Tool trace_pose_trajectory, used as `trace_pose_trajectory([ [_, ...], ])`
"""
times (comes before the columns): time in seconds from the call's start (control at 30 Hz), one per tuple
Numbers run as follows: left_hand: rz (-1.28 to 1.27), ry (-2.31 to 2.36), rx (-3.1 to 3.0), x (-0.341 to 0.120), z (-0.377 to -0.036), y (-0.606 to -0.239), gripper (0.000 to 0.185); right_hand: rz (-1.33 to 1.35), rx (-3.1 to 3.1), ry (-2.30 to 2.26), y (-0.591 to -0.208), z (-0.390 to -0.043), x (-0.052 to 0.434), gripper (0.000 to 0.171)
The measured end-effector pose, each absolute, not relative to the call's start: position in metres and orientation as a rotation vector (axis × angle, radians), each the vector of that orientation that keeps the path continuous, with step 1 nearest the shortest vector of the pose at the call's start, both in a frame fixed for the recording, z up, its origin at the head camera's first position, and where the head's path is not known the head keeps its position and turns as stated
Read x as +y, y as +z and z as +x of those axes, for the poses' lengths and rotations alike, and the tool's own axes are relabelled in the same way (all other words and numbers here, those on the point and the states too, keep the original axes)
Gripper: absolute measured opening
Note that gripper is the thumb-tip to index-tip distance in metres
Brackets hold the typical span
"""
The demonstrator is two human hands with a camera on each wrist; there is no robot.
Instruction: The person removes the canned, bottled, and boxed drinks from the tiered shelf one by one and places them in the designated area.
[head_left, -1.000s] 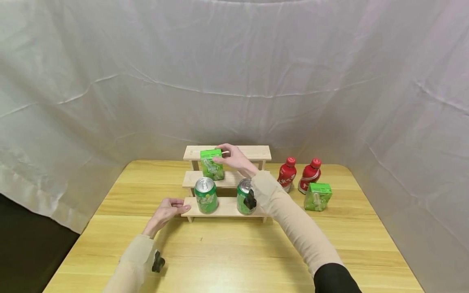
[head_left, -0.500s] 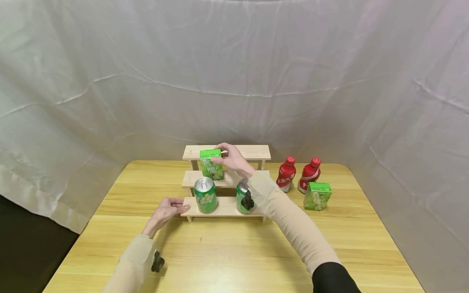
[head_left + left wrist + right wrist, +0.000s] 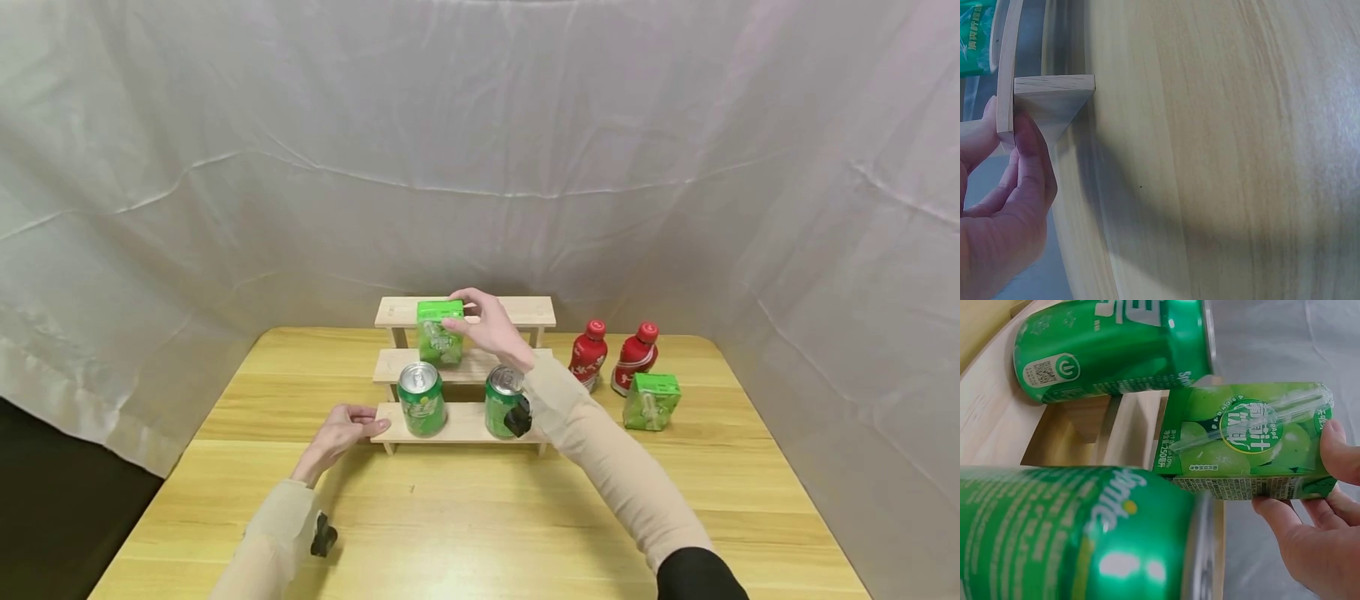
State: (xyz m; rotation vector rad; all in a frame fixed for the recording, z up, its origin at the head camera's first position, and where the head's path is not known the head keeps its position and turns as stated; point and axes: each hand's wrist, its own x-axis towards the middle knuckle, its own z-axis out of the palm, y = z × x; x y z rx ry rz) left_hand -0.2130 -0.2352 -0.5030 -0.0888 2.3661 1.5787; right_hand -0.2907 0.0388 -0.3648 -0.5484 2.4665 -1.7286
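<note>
Now the juice box is at the middle step of the rack, gripped by the right hand; two cans stand on the bottom step; the left hand holds the rack's left end on the table.

Pale wooden surface under the hands; creased white cloth hung behind and beside them; even, soft light.
</note>
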Motion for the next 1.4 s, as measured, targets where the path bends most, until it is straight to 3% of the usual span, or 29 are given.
trace_pose_trajectory([
  [0.73, -0.076, 1.607, 2.347, -0.235, -0.216, -0.505, 0.050, -0.524, 2.530, -2.014, -0.352, -0.261, 0.115, 0.037],
  [1.4, -0.049, 1.614, 2.340, -0.233, -0.215, -0.503, 0.049, -0.284, 2.702, -2.103, -0.388, -0.229, 0.198, 0.040],
])
